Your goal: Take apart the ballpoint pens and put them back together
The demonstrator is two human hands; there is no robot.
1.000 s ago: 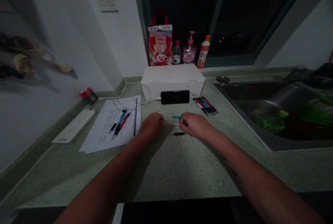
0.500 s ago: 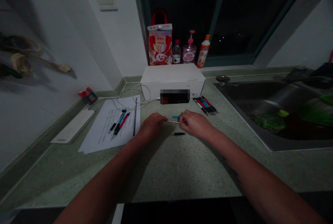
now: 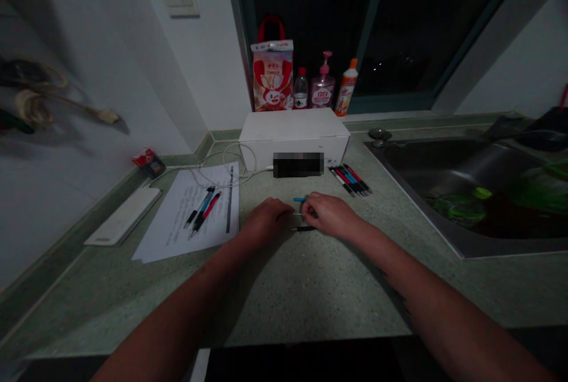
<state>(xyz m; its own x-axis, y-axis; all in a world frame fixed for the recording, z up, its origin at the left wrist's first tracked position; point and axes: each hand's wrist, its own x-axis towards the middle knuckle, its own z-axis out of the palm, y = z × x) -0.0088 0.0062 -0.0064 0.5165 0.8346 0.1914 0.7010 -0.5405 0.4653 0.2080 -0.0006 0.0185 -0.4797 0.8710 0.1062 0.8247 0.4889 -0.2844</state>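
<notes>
My left hand (image 3: 268, 216) is closed in a pinch on one end of a slim pale pen refill (image 3: 297, 214). My right hand (image 3: 328, 213) is curled around the refill's other end, and its fingers hide that part. Just beyond the fingertips lies a blue pen barrel piece (image 3: 299, 199). A black pen grip section (image 3: 303, 229) with a thin tip rests on the counter on the near side, partly under the right hand.
Two pens (image 3: 206, 213) lie on printed sheets (image 3: 177, 222) at left. Several pens (image 3: 350, 180) sit in a row at right, near the sink (image 3: 444, 240). A dark, partly blurred device (image 3: 298, 166) with a cable leans against a white box (image 3: 293, 128).
My left hand has moved right, closer to the right hand, which has come slightly nearer. Less of the pen refill shows between them.
</notes>
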